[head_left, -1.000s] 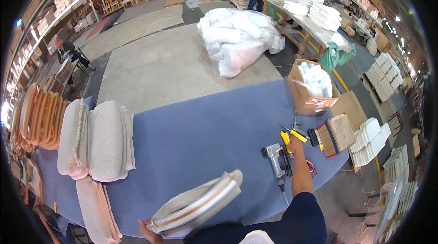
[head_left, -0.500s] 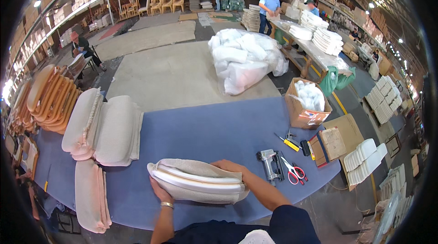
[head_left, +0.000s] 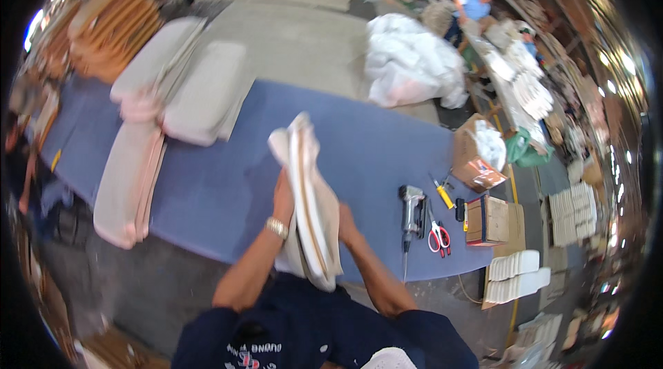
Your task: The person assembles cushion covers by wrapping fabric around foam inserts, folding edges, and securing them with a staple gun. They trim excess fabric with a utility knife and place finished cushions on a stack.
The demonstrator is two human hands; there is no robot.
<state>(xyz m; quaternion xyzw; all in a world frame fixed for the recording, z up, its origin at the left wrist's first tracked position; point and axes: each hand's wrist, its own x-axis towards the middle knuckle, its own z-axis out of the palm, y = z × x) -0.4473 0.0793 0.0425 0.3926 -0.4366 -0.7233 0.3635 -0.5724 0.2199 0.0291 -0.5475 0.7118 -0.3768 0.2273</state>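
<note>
Between my hands is a long, narrow seat pad (head_left: 306, 196), stood on edge and pointing away from me, its near end close to my shirt. White foam and a thin tan board edge show along it, with loose beige fabric on both sides. My left hand (head_left: 283, 200) is closed on its left side. My right hand (head_left: 347, 222) holds the fabric on its right, fingers partly hidden. To the right on the blue table (head_left: 373, 148) lie a staple gun (head_left: 412, 211), red-and-white scissors (head_left: 437, 238) and a yellow-handled tool (head_left: 443, 195).
Beige padded covers (head_left: 207, 96) are stacked at the table's left, with another pile (head_left: 128, 186) nearer me. Brown curved panels (head_left: 114, 31) stand behind them. A cardboard box (head_left: 469, 169) of white stuffing and a smaller carton (head_left: 487, 220) are right. Beyond sits a big plastic bag (head_left: 411, 58).
The seat pad has turned from lying crosswise to pointing away from me, and come nearer my body. Both hands turned with it. My view has tilted down and rotated.
</note>
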